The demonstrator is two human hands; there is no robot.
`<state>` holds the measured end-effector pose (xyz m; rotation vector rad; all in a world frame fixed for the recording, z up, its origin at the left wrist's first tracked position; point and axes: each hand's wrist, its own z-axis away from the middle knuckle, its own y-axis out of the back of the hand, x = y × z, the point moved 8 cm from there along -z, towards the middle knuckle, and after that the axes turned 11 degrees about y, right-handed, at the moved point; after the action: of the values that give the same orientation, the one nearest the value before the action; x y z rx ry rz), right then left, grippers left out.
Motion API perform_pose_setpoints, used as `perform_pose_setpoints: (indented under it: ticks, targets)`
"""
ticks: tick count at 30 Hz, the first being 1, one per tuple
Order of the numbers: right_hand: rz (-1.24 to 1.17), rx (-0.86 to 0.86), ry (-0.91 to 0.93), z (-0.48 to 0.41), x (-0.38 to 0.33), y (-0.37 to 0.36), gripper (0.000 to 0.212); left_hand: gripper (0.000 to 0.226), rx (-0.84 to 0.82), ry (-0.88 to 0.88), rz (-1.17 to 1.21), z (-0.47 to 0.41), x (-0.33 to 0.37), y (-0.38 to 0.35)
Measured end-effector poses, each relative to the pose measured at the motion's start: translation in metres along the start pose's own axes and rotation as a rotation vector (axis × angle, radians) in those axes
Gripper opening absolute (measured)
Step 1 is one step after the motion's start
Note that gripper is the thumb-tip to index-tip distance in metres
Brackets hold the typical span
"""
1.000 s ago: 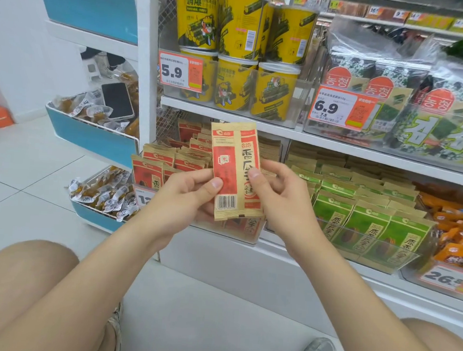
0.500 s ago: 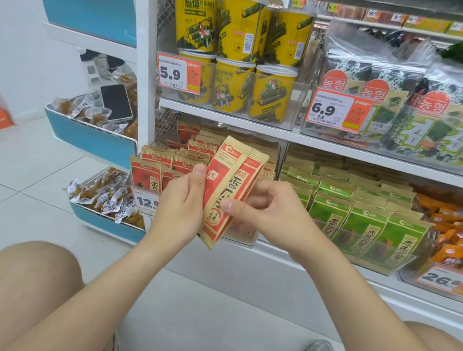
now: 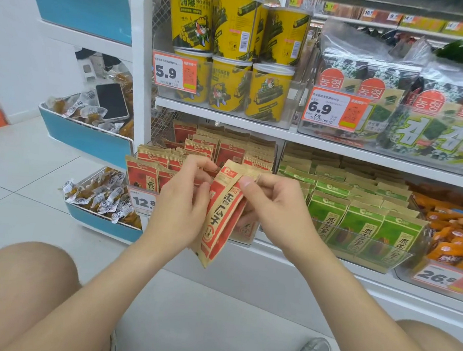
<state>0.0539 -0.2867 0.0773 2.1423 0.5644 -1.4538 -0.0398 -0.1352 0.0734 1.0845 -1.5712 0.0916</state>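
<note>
Fingers [image 3: 198, 163] of the left hand [image 3: 178, 207] are curled over the upper left edge of the red-and-tan packet [image 3: 223, 216], and the thumb is pressed against its left side. The packet's top seal is pinched between thumb [image 3: 247, 182] and forefinger of the right hand [image 3: 280, 206]; the remaining right fingers are folded behind it. The packet is held between both hands, at 3 o'clock from the left palm and 9 o'clock from the right. It is tilted, with the top toward 1 o'clock and the lower end toward 7 o'clock. Whether further packets are stacked behind it cannot be told.

Shelved red packets [image 3: 226, 153] are noted at 12 o'clock, green packets [image 3: 358, 228] at 3 o'clock, and a price tag [image 3: 142, 202] at 9 o'clock.
</note>
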Motion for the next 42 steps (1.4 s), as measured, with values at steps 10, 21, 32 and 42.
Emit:
perform_pose_setpoints:
  ticks: [10,21,32,42]
  targets:
    - [0.352,0.067,0.217,0.002,-0.01,0.003,0.036,0.014,-0.105,0.022,0.169,0.003,0.004,-0.002]
    - [0.343,0.04,0.264,0.004,-0.018,-0.004,0.034,0.02,-0.125,0.13,0.241,-0.001,-0.007,-0.01]
    - [0.44,0.129,0.326,0.003,-0.022,0.002,0.054,0.006,-0.234,0.142,0.255,0.001,-0.004,-0.013]
    - [0.107,0.322,0.141,-0.002,-0.012,0.017,0.015,0.036,-0.176,0.251,0.138,-0.001,-0.014,-0.006]
